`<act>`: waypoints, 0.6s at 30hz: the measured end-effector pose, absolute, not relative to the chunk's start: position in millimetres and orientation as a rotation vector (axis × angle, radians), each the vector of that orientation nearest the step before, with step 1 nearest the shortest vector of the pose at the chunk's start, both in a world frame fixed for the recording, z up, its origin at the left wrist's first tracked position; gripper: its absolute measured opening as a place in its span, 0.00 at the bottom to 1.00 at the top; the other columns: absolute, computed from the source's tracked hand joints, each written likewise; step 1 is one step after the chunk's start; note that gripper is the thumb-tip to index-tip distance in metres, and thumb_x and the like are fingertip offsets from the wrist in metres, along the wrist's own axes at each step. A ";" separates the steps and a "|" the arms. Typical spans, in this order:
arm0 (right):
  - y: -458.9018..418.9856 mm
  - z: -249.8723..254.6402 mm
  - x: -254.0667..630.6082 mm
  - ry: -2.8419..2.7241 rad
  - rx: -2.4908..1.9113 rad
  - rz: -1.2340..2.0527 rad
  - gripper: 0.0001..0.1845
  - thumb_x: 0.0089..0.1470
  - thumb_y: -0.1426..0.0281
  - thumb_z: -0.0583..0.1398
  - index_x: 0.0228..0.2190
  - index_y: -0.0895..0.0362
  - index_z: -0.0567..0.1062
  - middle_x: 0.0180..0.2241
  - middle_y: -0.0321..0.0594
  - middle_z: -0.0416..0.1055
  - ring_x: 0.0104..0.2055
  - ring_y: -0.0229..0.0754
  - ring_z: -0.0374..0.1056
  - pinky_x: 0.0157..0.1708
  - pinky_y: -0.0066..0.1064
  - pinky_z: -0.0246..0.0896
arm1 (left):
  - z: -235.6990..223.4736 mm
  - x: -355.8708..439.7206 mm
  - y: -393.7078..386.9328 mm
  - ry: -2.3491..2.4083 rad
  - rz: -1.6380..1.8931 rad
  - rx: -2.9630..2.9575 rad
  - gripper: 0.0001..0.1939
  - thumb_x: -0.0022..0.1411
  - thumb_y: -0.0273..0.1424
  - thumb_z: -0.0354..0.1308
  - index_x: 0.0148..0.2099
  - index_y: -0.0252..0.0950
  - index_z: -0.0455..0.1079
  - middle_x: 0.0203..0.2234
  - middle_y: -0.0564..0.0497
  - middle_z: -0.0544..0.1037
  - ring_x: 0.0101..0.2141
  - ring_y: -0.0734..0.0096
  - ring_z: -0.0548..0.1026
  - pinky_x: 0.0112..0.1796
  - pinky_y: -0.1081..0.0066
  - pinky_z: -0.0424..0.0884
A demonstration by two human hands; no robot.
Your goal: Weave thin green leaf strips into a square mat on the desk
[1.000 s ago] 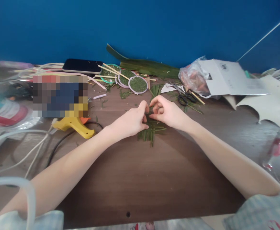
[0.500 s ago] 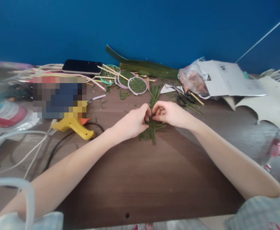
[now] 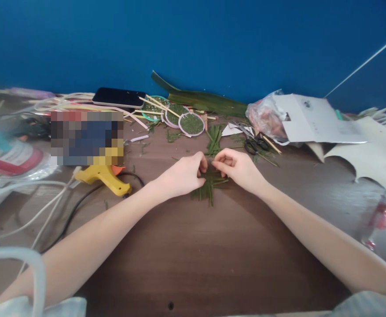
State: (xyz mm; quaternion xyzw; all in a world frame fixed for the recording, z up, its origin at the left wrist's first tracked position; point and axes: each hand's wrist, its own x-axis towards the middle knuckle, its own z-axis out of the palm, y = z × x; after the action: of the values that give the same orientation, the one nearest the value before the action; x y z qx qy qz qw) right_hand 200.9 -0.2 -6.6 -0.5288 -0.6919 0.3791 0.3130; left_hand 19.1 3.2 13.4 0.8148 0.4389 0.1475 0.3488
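Note:
Narrow green leaf strips (image 3: 210, 193) lie crossed over one another, like a small weave, on the brown table under my hands. My left hand (image 3: 186, 175) rests on the left side of the weave, fingers curled and thumb low against the strips. On the opposite side, my right hand (image 3: 240, 171) has thumb and index finger pinched together just above the strips; what sits in the pinch is mostly hidden, apparently a leaf strip. A loose bundle of cut leaf strips (image 3: 214, 138) lies just beyond the fingertips.
Black-handled scissors (image 3: 256, 144) lie at back right near a plastic bag (image 3: 268, 116) and white card (image 3: 323, 119). Round green-filled hoops (image 3: 192, 124), a long leaf (image 3: 209, 102) and a phone (image 3: 119, 97) line the wall. A yellow glue gun (image 3: 105, 178) and cables are left.
The view has tilted slightly upward, so everything sits lower. My right fingertips have come down close to the weave and shifted a little away from my left hand, which stays on the strips.

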 end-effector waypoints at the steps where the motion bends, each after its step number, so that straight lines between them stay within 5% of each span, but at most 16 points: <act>1: -2.5 -8.5 201.6 -1.769 -1.357 0.992 0.08 0.48 0.65 0.58 0.26 0.57 0.68 0.21 0.33 0.68 0.20 0.33 0.63 0.22 0.27 0.58 | 13.6 19.9 2.9 1.153 0.380 2.126 0.10 0.47 0.25 0.55 0.33 0.36 0.58 0.25 0.54 0.70 0.27 0.73 0.70 0.29 0.72 0.64; 11: -10.1 -7.1 207.0 -1.659 -1.179 1.064 0.12 0.52 0.63 0.56 0.27 0.58 0.74 0.26 0.39 0.74 0.28 0.37 0.69 0.29 0.30 0.64 | 8.6 20.8 2.5 1.198 0.417 2.123 0.06 0.50 0.25 0.54 0.33 0.36 0.60 0.23 0.55 0.70 0.26 0.74 0.70 0.29 0.74 0.63; 18: -21.0 -5.8 203.5 -1.966 -0.948 0.754 0.09 0.54 0.70 0.53 0.33 0.55 0.73 0.33 0.40 0.74 0.36 0.40 0.69 0.39 0.35 0.62 | 5.2 23.3 -0.1 1.225 0.453 2.127 0.06 0.54 0.31 0.55 0.32 0.36 0.62 0.23 0.56 0.70 0.25 0.75 0.69 0.28 0.74 0.62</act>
State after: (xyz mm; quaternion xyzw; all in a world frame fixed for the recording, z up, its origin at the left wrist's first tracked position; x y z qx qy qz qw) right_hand 203.5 -21.0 -5.8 -0.3756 -0.7785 0.2988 0.4043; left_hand 23.3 -0.1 5.2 0.8081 0.4656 0.1722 0.3171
